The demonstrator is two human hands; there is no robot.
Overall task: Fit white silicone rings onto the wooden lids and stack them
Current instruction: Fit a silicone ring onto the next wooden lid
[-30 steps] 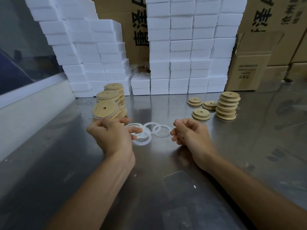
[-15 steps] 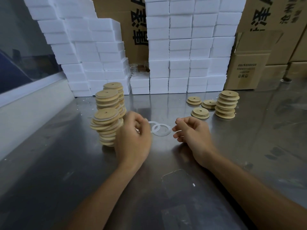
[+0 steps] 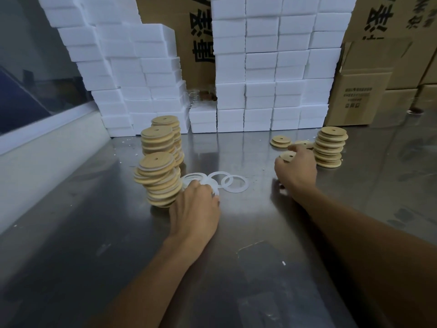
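Observation:
Several white silicone rings [image 3: 234,183] lie overlapping on the steel table [image 3: 236,233]. My left hand [image 3: 195,209] reaches onto the near end of that pile, and its fingers curl down over one ring [image 3: 214,191]. Just left of it stands a leaning stack of ringed wooden lids [image 3: 158,179], with two more stacks [image 3: 157,141] behind. My right hand [image 3: 296,172] grips a single bare wooden lid [image 3: 287,156] beside the stack of bare lids [image 3: 331,147]. One loose lid [image 3: 280,140] lies behind it, and another [image 3: 305,143] is partly hidden.
White foam blocks [image 3: 260,67] are piled along the back of the table, with cardboard boxes [image 3: 359,95] behind and to the right. A low white ledge [image 3: 47,147] runs along the left side. The leaning front stack is close to my left wrist.
My left hand set its ringed lid on the front stack and moved right onto the ring pile. My right hand reached forward and right and took a bare lid.

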